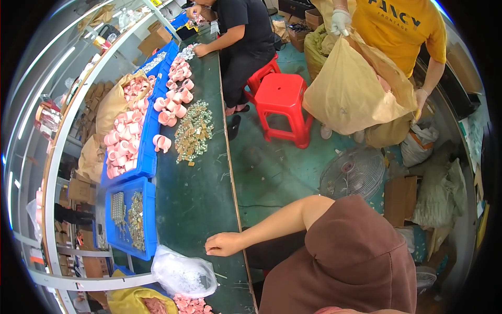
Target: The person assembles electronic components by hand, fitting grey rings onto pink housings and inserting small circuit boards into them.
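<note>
My right hand (225, 244) rests on the green tabletop (193, 209) near its right edge, fingers curled in and nothing visible in them. The bare forearm reaches in from a brown sleeve. My left hand is out of the picture. Left of the right hand lies a clear plastic bag (185, 273) with whitish contents. Beyond it, a blue tray (150, 230) holds small metal pieces and a grey gridded block. Farther up the table is a loose heap of small metal and tan pieces (194, 132), with rounded pink plastic parts (171, 104) beside it.
Pink parts fill a long blue bin (150, 157) along the table's left side. A co-worker in black (246, 31) sits at the far end; another in yellow (397, 31) holds a large tan sack (350, 89). A red stool (282, 94) and a floor fan (353, 172) stand right.
</note>
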`<move>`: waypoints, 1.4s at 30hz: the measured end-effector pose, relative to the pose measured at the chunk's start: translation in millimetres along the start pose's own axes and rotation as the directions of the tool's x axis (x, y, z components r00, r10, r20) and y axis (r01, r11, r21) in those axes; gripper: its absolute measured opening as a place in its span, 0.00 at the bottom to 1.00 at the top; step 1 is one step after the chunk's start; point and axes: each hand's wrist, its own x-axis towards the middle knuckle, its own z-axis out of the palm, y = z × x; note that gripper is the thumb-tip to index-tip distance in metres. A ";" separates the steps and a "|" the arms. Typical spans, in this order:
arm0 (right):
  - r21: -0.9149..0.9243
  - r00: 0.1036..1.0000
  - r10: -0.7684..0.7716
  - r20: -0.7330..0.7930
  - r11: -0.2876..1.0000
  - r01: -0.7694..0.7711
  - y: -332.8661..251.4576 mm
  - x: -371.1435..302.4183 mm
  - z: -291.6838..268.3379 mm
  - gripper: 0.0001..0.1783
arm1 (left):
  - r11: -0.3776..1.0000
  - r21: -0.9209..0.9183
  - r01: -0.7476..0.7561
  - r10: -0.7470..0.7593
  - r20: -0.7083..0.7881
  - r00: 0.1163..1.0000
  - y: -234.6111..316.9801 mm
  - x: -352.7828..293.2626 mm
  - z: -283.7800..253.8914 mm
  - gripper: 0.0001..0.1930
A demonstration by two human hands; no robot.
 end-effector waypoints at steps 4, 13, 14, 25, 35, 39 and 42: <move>-0.024 1.000 -0.007 0.004 1.000 0.007 -0.3 -5.7 -1.6 0.09 | 0.998 0.066 0.001 -0.003 0.016 1.000 1.3 5.4 0.1 0.44; -0.057 0.997 -0.078 0.029 0.995 0.079 -13.1 -1.2 10.8 0.10 | 0.951 0.308 0.024 -0.077 0.161 0.984 19.6 18.8 -42.8 0.41; -0.020 0.993 -0.113 0.025 0.993 0.114 -15.8 2.8 18.8 0.11 | 0.932 0.362 0.017 -0.108 0.233 0.966 43.5 31.3 -57.1 0.41; -0.121 0.995 -0.098 -0.003 0.988 0.097 -23.2 8.9 10.3 0.07 | -0.633 -0.459 0.623 -0.733 0.097 -0.673 120.0 72.7 -63.3 0.55; -0.152 0.999 0.049 0.008 0.987 -0.047 -1.2 -12.1 1.1 0.07 | -0.413 -0.466 0.783 -0.755 -0.306 -0.580 27.6 30.3 -158.9 0.47; -0.126 0.991 0.125 0.053 0.985 -0.118 3.3 -6.8 -1.6 0.08 | -0.304 -0.337 0.891 -0.773 -0.460 -0.438 -47.0 -6.3 -221.5 0.33; -0.140 0.994 0.104 0.043 0.985 -0.097 9.8 -2.9 -1.7 0.07 | -0.222 -0.307 0.925 -0.758 -0.542 -0.362 -110.3 -21.1 -261.0 0.24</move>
